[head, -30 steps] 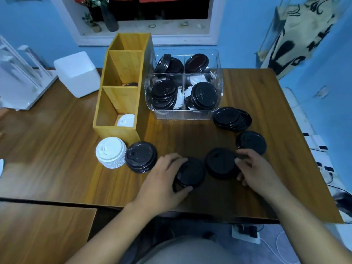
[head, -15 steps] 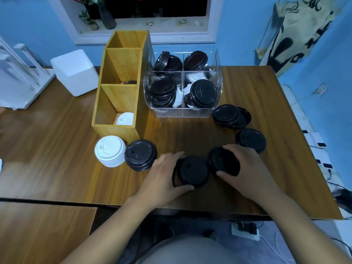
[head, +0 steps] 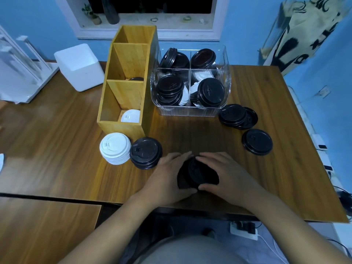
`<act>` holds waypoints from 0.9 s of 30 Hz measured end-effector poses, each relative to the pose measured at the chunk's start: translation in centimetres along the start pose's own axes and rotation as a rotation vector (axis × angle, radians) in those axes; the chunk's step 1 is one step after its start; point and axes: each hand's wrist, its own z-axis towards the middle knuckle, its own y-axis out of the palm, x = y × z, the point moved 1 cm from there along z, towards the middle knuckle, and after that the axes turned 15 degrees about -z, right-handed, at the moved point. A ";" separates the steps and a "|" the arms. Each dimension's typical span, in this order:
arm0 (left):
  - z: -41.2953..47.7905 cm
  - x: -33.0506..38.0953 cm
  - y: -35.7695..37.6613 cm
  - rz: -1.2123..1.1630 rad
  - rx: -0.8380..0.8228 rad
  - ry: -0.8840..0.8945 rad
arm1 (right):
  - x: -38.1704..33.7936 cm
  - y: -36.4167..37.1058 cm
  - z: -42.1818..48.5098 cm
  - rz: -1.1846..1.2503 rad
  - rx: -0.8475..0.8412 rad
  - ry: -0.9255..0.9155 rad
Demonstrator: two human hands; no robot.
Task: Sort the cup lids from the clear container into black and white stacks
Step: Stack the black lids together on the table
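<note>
the wooden table (head: 57, 121) spreads under both hands and well past them on every side. beyond the left hand (head: 167, 176), up and to its left, stands a tall wooden organiser (head: 122, 128) with three compartments in a row. straight ahead of both hands, farther back on the table, sits the clear container (head: 190, 111), just beside the organiser's right wall; it is divided into four and holds mixed black and white lids, some flat and some on edge. a white box (head: 80, 67) stands far off to the left hand's upper left, past the organiser.

the left hand and the right hand (head: 228, 172) meet near the table's front edge, fingertips almost touching. each is curled round the black lids (head: 198, 173) between them: fingers over the far rim, thumbs tucked at the near rim. the lids overlap, one tilted on another; how many there are cannot be told.

just left of the left hand sits the black stack (head: 145, 153), touching the white stack (head: 115, 148) on its far side from the hand. up and to the right of the right hand lies a single black lid (head: 257, 141), apart from it; farther beyond, a pair of black lids (head: 236, 116) overlap near the container's right corner. a white lid (head: 130, 116) lies in the organiser compartment nearest the hands.
</note>
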 end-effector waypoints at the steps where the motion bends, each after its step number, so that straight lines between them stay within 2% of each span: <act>1: 0.0 -0.1 0.0 -0.003 -0.003 0.006 | 0.1 0.1 0.0 -0.004 -0.003 0.001; 5: 0.0 -0.3 0.2 0.028 0.006 0.089 | 0.4 0.3 0.1 0.000 -0.042 0.008; 11: 0.2 -0.7 0.8 0.095 0.013 0.088 | 0.5 -0.5 -0.1 0.011 -0.068 -0.004; 13: 0.4 -0.8 0.7 0.108 0.014 0.088 | 1.5 -1.5 -0.6 0.086 0.056 0.055; 15: 0.5 -0.8 0.6 0.117 0.004 0.072 | 3.8 -2.8 -1.1 0.049 0.310 0.182; 16: 0.5 -0.7 0.6 0.123 0.002 0.065 | 5.4 -3.3 -1.3 -0.001 0.383 0.257; 17: 0.6 -0.5 0.6 0.131 -0.001 0.058 | 7.0 -3.5 -1.4 -0.053 0.389 0.333; 19: 0.7 -0.4 0.7 0.157 -0.008 0.048 | 9.7 -3.4 -1.6 -0.104 0.272 0.443; 22: 0.8 -0.2 0.7 0.174 -0.015 0.033 | 11.4 -2.4 -1.6 -0.079 0.139 0.469; 27: 0.7 0.0 0.8 0.175 0.001 0.020 | 6.8 -3.0 -2.5 0.094 0.262 0.432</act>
